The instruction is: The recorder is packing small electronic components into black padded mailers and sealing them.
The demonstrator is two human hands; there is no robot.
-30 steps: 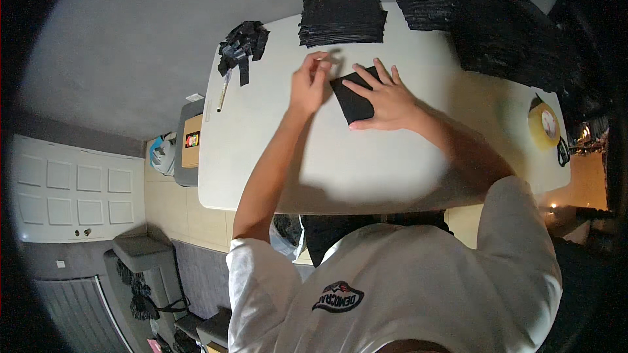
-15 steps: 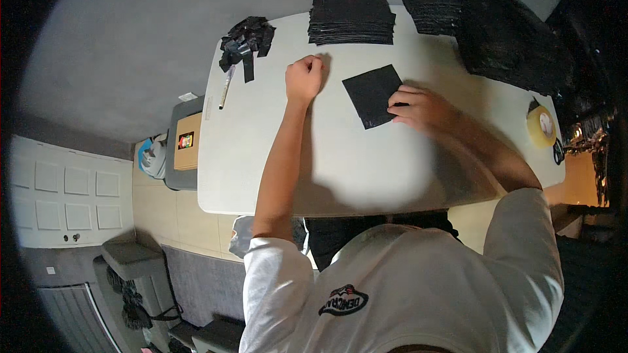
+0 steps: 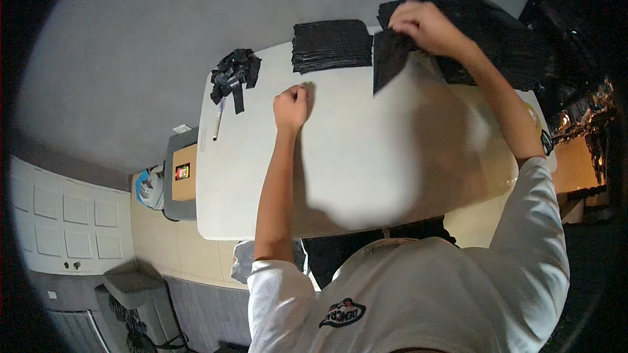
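My right hand's fingers (image 3: 400,25) are pinched on the upper edge of a black square sheet (image 3: 387,62), its near corner pointing back toward me over the table's far side. My left hand (image 3: 290,108) rests on the white tabletop (image 3: 353,150), curled into a loose fist with nothing showing from it.

The sheet lies just beside the right end of the middle stack (image 3: 331,46), in front of the piles on the far right. I judge that this piece is on its way to be set down: it is in my grip and not yet released. Squared up and let go of, the middle stack looks like work done; what is left at this moment, I would say, is placing the one I hold.

Counting outward: one sheet in my fingers, one neat middle stack, one large fanned heap (image 3: 494,42) at far right, and one smaller stack (image 3: 387,10) at its left, though my hand covers so much there that I can't swear where one pile ends. The layers are too thin to number. On the far left sit one bunch of black strips (image 3: 230,78) and one pen (image 3: 218,119); past my right forearm, one yellowish tape roll (image 3: 530,114), partly covered, and one pair of black-handled scissors (image 3: 547,142).
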